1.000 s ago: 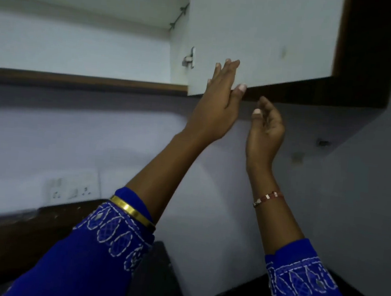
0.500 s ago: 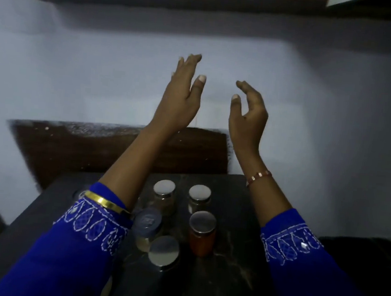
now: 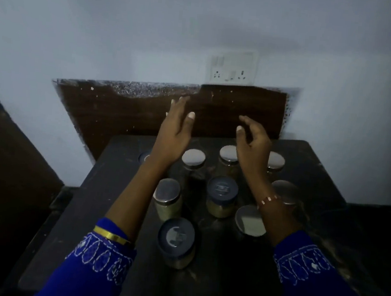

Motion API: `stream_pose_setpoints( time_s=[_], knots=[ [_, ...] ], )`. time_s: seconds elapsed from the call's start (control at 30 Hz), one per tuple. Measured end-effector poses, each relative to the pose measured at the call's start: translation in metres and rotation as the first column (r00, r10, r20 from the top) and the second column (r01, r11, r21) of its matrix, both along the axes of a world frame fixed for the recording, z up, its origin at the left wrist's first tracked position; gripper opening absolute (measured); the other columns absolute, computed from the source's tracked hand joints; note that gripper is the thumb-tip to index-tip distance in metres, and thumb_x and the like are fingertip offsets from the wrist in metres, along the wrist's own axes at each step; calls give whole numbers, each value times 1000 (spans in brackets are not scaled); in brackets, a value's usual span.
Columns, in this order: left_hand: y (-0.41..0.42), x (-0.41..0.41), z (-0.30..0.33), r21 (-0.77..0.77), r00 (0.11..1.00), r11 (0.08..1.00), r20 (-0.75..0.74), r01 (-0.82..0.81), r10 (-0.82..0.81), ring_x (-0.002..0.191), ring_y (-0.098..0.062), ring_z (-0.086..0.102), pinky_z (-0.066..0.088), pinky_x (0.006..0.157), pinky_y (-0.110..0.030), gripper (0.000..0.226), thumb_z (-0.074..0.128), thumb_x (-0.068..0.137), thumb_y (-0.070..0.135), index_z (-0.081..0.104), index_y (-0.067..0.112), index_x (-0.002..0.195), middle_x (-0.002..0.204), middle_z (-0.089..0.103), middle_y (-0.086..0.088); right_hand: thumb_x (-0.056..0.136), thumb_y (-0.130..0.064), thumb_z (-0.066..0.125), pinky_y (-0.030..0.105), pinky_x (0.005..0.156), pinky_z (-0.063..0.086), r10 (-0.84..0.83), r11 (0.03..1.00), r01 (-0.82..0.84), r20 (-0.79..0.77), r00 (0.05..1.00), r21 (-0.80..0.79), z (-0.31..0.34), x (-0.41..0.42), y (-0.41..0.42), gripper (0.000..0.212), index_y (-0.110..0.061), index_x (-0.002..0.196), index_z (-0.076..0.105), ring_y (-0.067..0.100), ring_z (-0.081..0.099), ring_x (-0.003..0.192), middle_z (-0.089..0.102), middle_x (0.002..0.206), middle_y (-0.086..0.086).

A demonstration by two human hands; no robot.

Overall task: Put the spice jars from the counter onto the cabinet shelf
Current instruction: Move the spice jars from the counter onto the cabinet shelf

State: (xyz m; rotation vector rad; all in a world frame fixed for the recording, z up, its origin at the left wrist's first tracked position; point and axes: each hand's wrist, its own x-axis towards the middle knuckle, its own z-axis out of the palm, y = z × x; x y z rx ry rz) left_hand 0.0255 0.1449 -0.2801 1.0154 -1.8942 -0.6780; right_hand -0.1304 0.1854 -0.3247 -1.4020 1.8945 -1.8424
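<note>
Several glass spice jars stand on a dark counter [image 3: 212,288]. Most have silver lids, such as one at the back [image 3: 193,157] and one at the left [image 3: 167,194]. Two have dark blue lids, one in the middle [image 3: 222,193] and one nearest me [image 3: 176,238]. My left hand [image 3: 175,134] hovers above the back jars, fingers spread, holding nothing. My right hand [image 3: 253,141] hovers beside it over the back right jars, fingers loosely curved and empty. My arms hide parts of some jars. The cabinet shelf is out of view.
A dark brown backsplash panel [image 3: 133,115] stands behind the counter on a pale wall. A white socket plate [image 3: 232,68] sits above it. A dark block [image 3: 4,165] is at the left and a lower dark surface [image 3: 377,237] at the right.
The view has dropped from the open cabinet door down to the counter. Both hands have come down from the door's edge to just above the jars, still empty.
</note>
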Motion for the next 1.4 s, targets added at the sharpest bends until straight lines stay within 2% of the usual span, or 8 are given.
stream_pose_setpoints(
  time_s=[0.33, 0.47, 0.63, 0.73, 0.93, 1.07, 1.23, 1.4],
  knots=[
    [-19, 75, -112, 362, 996, 929, 24, 69, -83, 146, -19, 15, 18, 116, -33, 45, 36, 99, 19, 31, 9, 143, 153, 29, -9, 91, -8, 54, 32, 98, 48, -83, 975, 71, 48, 995, 212, -76, 70, 1, 29, -3, 119, 61, 22, 58, 114, 64, 120, 13],
    [-10, 87, -133, 425, 1000, 905, -11, 9, -5, 143, -21, 24, 23, 116, -32, 45, 39, 98, 16, 32, 8, 142, 151, 33, -9, 91, -7, 56, 18, 84, 45, 22, 950, -20, -3, 1000, 311, -90, 75, 4, 26, -2, 115, 64, 20, 61, 105, 66, 115, 14],
    [-3, 95, -148, 416, 1000, 909, -9, -20, 26, 135, -16, 38, 30, 101, -16, 42, 39, 98, 12, 37, 6, 140, 145, 42, -8, 89, -5, 57, 33, 96, 48, 116, 924, -134, 71, 991, 358, -102, 81, 5, 26, -1, 114, 64, 24, 61, 109, 67, 115, 15],
    [7, 100, -158, 427, 999, 904, -19, -24, 35, 135, -17, 37, 32, 110, -26, 42, 40, 98, 13, 40, 7, 139, 144, 44, -9, 88, -8, 59, 31, 94, 48, 198, 874, -212, 78, 977, 437, -110, 86, 10, 25, -4, 113, 65, 23, 62, 108, 67, 113, 13],
    [35, 100, -165, 422, 991, 900, -28, -106, 130, 118, -5, 41, 32, 83, 7, 37, 41, 97, 8, 44, 7, 134, 129, 47, 5, 87, -12, 63, 24, 93, 48, 403, 680, -433, 193, 895, 592, -114, 87, 29, 29, -6, 115, 65, 14, 62, 104, 68, 115, 11],
    [55, 97, -169, 457, 985, 878, -13, -145, 170, 120, -5, 38, 30, 96, -12, 39, 41, 97, 9, 42, 6, 136, 131, 47, 2, 82, -17, 70, 27, 98, 49, 498, 566, -533, 255, 829, 629, -111, 79, 38, 40, -9, 120, 61, 13, 62, 108, 67, 118, 8],
    [79, 97, -176, 500, 977, 845, 7, -190, 215, 116, -4, 39, 29, 78, 11, 38, 41, 97, 8, 43, 4, 135, 122, 44, 7, 75, -18, 76, 24, 99, 45, 603, 458, -600, 267, 752, 656, -121, 83, 48, 61, -11, 131, 53, 14, 56, 116, 59, 129, 7],
    [95, 101, -183, 574, 981, 803, 3, -161, 194, 114, -5, 42, 34, 84, -4, 37, 40, 98, 10, 44, 5, 134, 122, 48, 2, 69, -23, 81, 30, 106, 40, 647, 449, -554, 172, 743, 701, -122, 85, 61, 82, -17, 141, 41, 17, 47, 127, 47, 140, 7]
  ],
)
